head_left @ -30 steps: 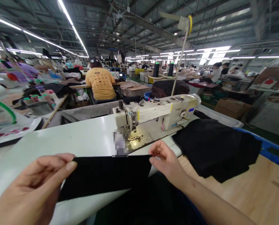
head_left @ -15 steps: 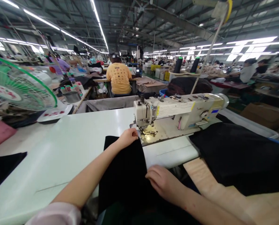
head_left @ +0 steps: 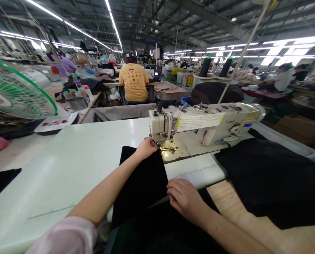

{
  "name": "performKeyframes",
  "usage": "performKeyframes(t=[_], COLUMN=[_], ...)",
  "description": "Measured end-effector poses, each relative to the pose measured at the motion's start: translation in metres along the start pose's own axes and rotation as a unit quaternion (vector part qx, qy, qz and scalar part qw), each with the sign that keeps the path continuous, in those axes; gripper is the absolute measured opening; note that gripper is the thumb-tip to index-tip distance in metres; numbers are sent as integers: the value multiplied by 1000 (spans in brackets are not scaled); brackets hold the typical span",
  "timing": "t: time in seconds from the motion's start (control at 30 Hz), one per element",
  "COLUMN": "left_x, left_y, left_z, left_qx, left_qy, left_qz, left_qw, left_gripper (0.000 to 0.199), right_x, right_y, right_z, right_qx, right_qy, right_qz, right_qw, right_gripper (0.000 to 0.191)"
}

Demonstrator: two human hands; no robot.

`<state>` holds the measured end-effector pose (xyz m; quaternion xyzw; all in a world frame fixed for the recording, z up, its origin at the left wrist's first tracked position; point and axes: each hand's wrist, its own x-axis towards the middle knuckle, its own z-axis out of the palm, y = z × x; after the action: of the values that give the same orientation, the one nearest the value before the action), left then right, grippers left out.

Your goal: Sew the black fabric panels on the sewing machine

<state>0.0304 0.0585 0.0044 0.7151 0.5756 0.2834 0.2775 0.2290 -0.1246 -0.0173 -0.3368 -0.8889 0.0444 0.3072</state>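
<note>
The fingers of the left hand (head_left: 147, 147) are curling close together, thumb and fingertips pinching the far right corner of a black cloth (head_left: 144, 180), just beside the presser foot of a sewing machine (head_left: 199, 121). From where I'm standing, the very tips are partly disappearing under the machine's head. The right hand (head_left: 185, 199) is keeping its fingers bent and side by side, closing on the same cloth near its lower right corner; the thumb is mostly hiding below them. Between the two hands the cloth's right edge is running nearly straight, while the rest is lying over the near edge of the pale table (head_left: 88, 158) and hanging toward the person's lap. A pale pink sleeve (head_left: 67, 234) is covering the left upper arm.

Right of the brass plate (head_left: 170, 145), the machine's arm is stretching away, a paper strip (head_left: 199, 121) sticking to its front. Farther right, a heap of black fabric (head_left: 273, 173) is spreading over a wooden board (head_left: 239, 201). Off to the left a green-rimmed fan (head_left: 20, 91) is standing, and beyond the table a co-worker in a yellow shirt (head_left: 133, 83) is sitting, back turned to us.
</note>
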Motion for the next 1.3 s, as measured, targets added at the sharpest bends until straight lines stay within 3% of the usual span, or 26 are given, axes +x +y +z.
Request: performKeyframes(t=[0.3, 0.43, 0.5, 0.57, 0.63, 0.7, 0.77, 0.8, 0.87, 1.07, 1.3], left_x=[6, 0, -20, -56, -100, -142, -169, -175, -173, -126, -89], left_y=[3, 16, 27, 37, 42, 40, 34, 30, 24, 19, 5], left_z=[-2, -4, -5, -4, -2, 0, 0, -1, -3, -16, -22], left_qx=[50, 103, 140, 173, 189, 185, 176, 175, 182, 205, 200], left_qy=[-4, 10, 43, 63, 13, -100, -140, -134, -112, -126, -96], left_qz=[-2, 7, 14, 33, 99, 226, 310, 330, 346, 335, 326], left_qw=[999, 995, 989, 982, 977, 951, 924, 918, 914, 911, 919], left_gripper=[20, 21, 21, 17, 7, 6, 14, 19, 24, 25, 28], right_x=[-3, -3, -4, -6, -10, -13, -14, -13, -7, 26, 64], right_y=[5, 5, 5, 4, 3, 4, 7, 9, 15, 44, 69], right_z=[4, 2, 0, -3, -7, -10, -10, -10, -6, 6, 12], right_qx=[19, 11, 11, 8, 5, 3, 0, -3, -10, -22, -65], right_qy=[-8, -8, -8, -8, -14, -28, -46, -53, -56, -53, -59], right_qz=[9, -1, -5, -7, -15, -27, -36, -38, -34, -25, 4], right_qw=[1000, 1000, 1000, 1000, 1000, 999, 998, 998, 998, 998, 996], right_gripper=[20, 20, 21, 23, 28, 33, 37, 39, 39, 34, 27])
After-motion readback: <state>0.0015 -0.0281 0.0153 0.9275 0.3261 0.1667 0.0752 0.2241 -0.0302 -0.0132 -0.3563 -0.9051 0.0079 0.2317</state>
